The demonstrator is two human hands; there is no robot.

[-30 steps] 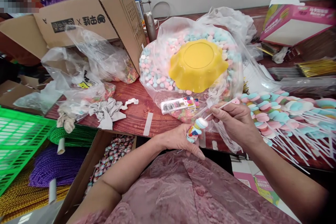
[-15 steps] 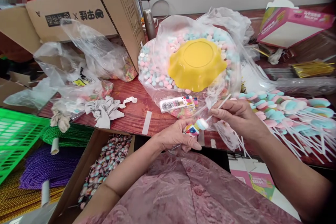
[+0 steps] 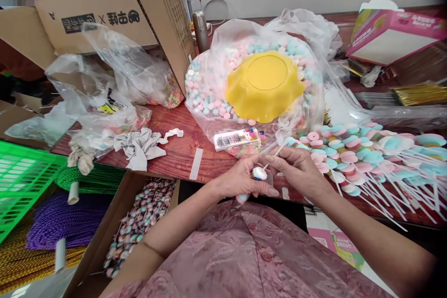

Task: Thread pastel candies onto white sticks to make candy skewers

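My left hand is closed around a short stack of marshmallows, its white top showing beside my thumb. A pink and blue end shows below my palm; the fingers hide the middle. Between the thumb and fingers of my right hand is a thin white stick, its lower end at the marshmallow top. Whether the stick has entered it, I cannot tell. To the right of that hand lies a pile of marshmallow skewers with white sticks. A printed white packet lies just beyond my hands.
A yellow scalloped bowl sits upside down on a clear bag of pastel marshmallows. Cardboard boxes and crumpled plastic bags stand left. Below the table edge are an open box of small wrapped candies and a green basket.
My right hand has moved left and down with the stick, closer to my left hand. The marshmallow stack in my left hand has turned, so its printed wrapping is mostly hidden.
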